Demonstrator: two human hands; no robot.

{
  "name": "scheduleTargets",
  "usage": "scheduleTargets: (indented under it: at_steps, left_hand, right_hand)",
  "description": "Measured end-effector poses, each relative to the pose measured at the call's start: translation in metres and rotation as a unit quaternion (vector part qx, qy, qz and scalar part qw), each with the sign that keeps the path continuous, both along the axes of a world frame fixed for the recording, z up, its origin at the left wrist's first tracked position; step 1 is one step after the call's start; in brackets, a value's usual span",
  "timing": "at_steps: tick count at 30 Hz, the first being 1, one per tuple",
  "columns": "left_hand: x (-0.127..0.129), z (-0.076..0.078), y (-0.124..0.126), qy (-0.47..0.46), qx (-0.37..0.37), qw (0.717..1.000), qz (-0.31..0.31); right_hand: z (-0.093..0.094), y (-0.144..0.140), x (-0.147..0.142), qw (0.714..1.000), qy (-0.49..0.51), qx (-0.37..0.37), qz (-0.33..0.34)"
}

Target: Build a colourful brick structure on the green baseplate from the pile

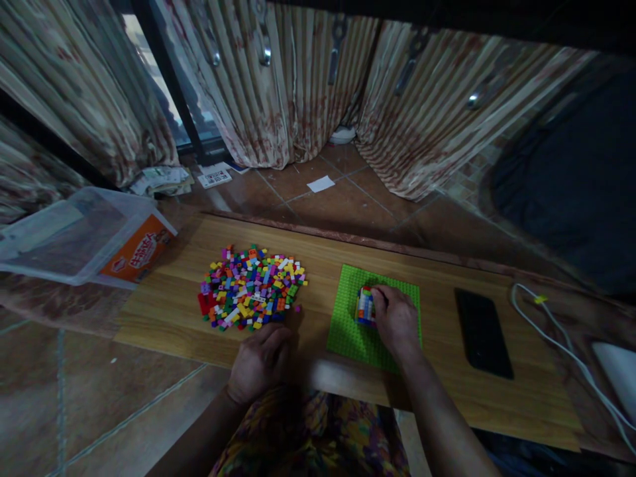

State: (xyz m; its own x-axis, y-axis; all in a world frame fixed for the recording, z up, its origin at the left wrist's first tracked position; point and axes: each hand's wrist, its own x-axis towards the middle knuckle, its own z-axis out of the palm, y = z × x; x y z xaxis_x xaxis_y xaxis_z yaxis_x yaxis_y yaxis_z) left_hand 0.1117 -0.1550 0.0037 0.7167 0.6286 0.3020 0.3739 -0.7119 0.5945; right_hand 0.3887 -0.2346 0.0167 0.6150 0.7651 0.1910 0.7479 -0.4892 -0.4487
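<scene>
On the green baseplate [345, 295], a small multicoloured brick build [366, 308] is touched along its right side by the right hand [397, 321], whose fingers are bent; whether it is pinched cannot be told. To the baseplate's left, a loose brick pile [253, 288] is spread, with the left hand [261, 361] held curled at its near edge (anything inside is hidden). Farther left of the baseplate, a clear plastic box [74, 232] is marked by an orange label [142, 252] with white Chinese-style characters, too blurred to be read surely. A black phone [483, 331] is laid to the baseplate's right.
</scene>
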Motion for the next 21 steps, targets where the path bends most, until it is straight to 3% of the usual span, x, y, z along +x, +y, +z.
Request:
scheduleTargets:
  at_steps: [5,10,13,17,21]
  left_hand:
    - [0.000,0.000,-0.002,0.001,-0.018,1.000,0.004]
    - [0.001,0.003,-0.002,-0.004,-0.024,1.000,0.001]
    - [0.001,0.003,-0.001,-0.010,-0.023,1.000,0.002]
    - [0.001,0.001,-0.002,-0.021,-0.016,1.000,0.003]
    - [0.001,0.001,-0.004,-0.021,-0.008,1.000,0.009]
  right_hand:
    - [0.000,0.001,0.004,0.999,0.039,0.006,0.010]
    - [0.004,-0.010,0.010,0.991,0.102,0.089,-0.013]
    - [0.015,-0.020,0.006,0.985,0.086,0.142,-0.046]
    - [0.031,-0.028,-0.023,0.979,0.068,0.190,-0.026]
    - [0.030,-0.023,-0.072,0.973,0.116,0.178,0.091]
